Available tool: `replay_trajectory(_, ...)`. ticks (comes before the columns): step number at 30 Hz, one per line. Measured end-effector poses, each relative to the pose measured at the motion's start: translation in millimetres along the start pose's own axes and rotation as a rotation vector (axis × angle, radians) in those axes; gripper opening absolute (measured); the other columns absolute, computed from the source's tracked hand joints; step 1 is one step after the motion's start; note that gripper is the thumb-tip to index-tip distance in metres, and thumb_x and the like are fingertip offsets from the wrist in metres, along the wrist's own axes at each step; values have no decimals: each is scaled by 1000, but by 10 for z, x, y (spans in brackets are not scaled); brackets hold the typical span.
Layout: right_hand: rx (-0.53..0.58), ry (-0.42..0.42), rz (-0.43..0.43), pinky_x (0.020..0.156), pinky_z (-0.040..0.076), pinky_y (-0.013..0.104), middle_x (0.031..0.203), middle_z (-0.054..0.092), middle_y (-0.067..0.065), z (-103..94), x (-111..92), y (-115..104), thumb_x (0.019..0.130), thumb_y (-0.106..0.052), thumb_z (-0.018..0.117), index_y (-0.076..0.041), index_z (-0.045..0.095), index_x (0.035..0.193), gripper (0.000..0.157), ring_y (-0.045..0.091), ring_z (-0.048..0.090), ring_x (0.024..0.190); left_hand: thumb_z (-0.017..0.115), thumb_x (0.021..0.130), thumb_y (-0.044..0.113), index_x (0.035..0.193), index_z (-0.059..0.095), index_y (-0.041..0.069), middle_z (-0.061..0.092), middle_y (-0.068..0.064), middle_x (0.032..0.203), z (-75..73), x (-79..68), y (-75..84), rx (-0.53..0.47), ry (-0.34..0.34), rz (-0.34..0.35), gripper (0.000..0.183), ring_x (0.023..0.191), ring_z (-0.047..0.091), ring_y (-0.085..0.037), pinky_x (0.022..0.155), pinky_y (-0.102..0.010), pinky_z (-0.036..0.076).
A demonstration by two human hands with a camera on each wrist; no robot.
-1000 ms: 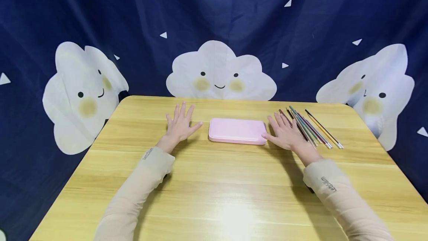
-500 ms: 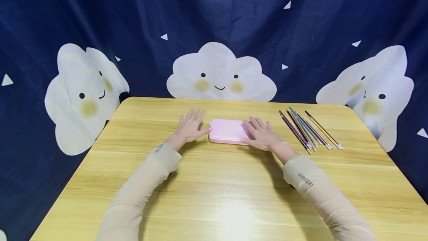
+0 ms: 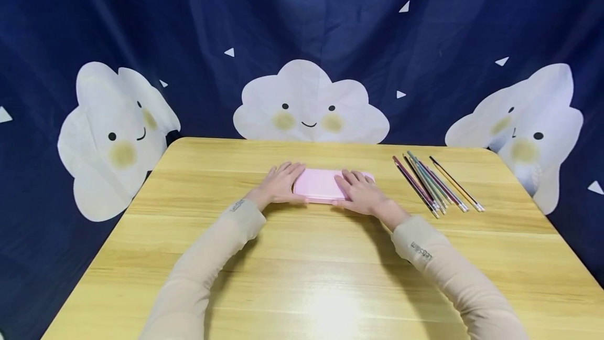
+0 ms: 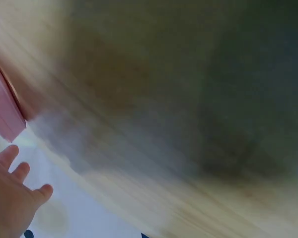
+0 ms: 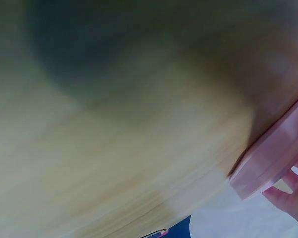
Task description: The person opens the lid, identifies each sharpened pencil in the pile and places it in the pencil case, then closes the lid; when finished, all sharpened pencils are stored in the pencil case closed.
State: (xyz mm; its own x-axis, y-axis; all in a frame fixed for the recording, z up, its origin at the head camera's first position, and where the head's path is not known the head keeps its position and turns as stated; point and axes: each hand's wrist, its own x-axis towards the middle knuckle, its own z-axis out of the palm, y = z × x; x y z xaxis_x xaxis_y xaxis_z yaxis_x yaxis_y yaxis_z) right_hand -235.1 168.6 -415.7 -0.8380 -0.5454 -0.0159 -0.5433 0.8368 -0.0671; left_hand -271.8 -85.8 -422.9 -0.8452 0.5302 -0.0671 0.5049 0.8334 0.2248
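Note:
A pink pencil case (image 3: 318, 182), flat with rounded corners, lies on the table and looks closed. My left hand (image 3: 280, 182) grips its left end, thumb along the front edge and fingers toward the back corner. Over the right part, my right hand (image 3: 363, 194) holds the case with fingers bent on the lid and thumb at the front edge. In the left wrist view, a corner of the case (image 4: 5, 109) shows above my left fingers (image 4: 21, 172). The right wrist view has the case's end (image 5: 270, 161) with my right fingers (image 5: 280, 198) against it.
Several pencils (image 3: 424, 182) with white ends lie in a loose bunch to the right of the case. One dark-and-yellow pencil (image 3: 455, 182) lies a little apart. The wooden table (image 3: 302, 272) reaches back to a blue curtain (image 3: 198, 25) with cloud faces.
My right hand has moved left from beside the pencils onto the pencil case. My left hand has moved right to its left end, and the spread fingers of both hands have closed in on it.

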Motion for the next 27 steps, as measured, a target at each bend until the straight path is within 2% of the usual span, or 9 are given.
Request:
replay_trajectory(7,-90,-2,-1,96,32,58,142,30,21,38,30,-38,86,-60,45,-9,32,140,77,41,31,126,66,67,64,145,25,13,29,-11,145,30,21,14,-19,-23,49,101,133,23,-29,106,-52,21)
replay_trajectory(11,-176,70,-50,90,39,56,135,36,21,100,48,-52,87,-58,46,-5,35,136,74,40,38,119,69,68,58,143,29,10,34,-14,139,31,33,12,-32,-17,55,98,129,28,-29,104,-48,26)
replay_trajectory(17,-417,295,-201,72,51,45,115,48,19,231,34,7,88,-53,46,2,47,122,65,35,49,102,71,67,56,142,28,7,36,-16,135,17,69,26,-47,-36,71,100,123,30,-29,101,-44,29)
replay_trajectory(21,-550,490,-327,64,53,38,106,55,20,308,44,87,95,-50,28,4,54,111,61,33,56,91,73,67,53,142,28,6,34,-17,135,15,79,33,-78,-41,78,100,123,29,-29,103,-43,28)
replay_trajectory(24,-621,633,-408,62,53,34,99,59,20,355,76,130,99,-43,12,3,56,104,64,31,59,83,74,67,50,141,28,4,34,-18,135,9,78,35,-106,-36,79,99,123,29,-30,104,-42,27)
replay_trajectory(27,-657,738,-455,60,53,34,93,60,21,386,108,147,100,-37,9,2,56,99,61,31,61,77,76,66,47,140,29,3,35,-19,135,-1,81,38,-131,-27,84,98,122,30,-30,105,-41,28)
